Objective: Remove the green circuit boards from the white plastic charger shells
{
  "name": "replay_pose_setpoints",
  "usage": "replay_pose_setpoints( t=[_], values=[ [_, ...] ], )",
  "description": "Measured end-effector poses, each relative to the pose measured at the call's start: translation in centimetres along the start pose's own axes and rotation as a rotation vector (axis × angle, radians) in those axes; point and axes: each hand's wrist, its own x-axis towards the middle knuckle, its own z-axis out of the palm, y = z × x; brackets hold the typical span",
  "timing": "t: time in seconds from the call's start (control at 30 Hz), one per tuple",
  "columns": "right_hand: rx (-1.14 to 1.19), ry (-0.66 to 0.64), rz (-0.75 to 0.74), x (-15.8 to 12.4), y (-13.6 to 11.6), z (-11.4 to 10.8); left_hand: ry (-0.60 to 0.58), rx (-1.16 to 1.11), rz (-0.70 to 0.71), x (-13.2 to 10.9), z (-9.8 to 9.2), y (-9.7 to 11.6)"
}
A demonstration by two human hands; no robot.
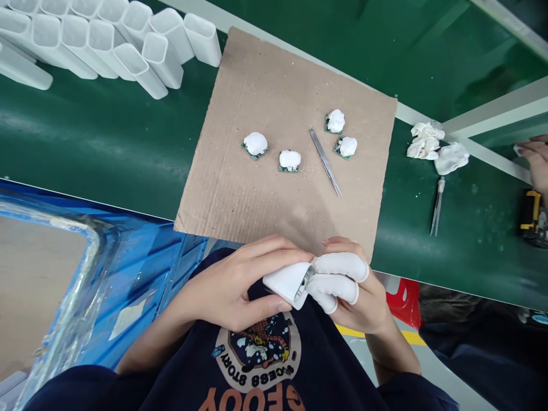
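Observation:
My left hand (229, 285) is wrapped round a white plastic housing (283, 281), its hollow end turned to the right. My right hand (363, 297) wears white finger cots (340, 268) on several fingers. These fingertips are pressed together at the housing's open end, and what they pinch, if anything, is hidden. Some metal-looking part shows just inside the opening. Beyond the hands, small green circuit boards topped with white putty-like lumps, such as one board (290, 161), lie on a cardboard sheet (240, 194). Metal tweezers (325, 162) rest among them.
Many white housings (160, 51) stand and lean at the upper left on the green table (107, 142). To the right are crumpled white finger cots (424, 141) and a second pair of tweezers (436, 208). Another person's hand (538, 162) is near a yellow-black tool (533, 214).

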Motion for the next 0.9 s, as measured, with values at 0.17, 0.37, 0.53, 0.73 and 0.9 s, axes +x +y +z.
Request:
replay_pose_setpoints(
  t=[0.17,0.37,0.53,0.73,0.9],
  values=[
    [0.056,0.116,0.135,0.3,-1.3,1.0,0.035,-0.062,-0.004,-0.1,0.1,-0.3],
    [-0.149,0.057,0.091,-0.8,-3.0,1.4,0.044,-0.040,-0.041,-0.7,0.1,-0.4],
    [-0.293,0.036,0.048,-1.3,-3.9,1.2,0.068,0.019,-0.138,-0.9,0.5,-0.2],
    [-0.174,-0.031,0.032,-0.2,-2.6,-1.4,0.009,-0.287,0.017,-0.3,0.7,-0.3],
    [-0.063,0.036,0.130,-0.8,-2.8,-1.3,-0.021,-0.320,0.025,-0.1,0.4,-0.3]
  ],
)
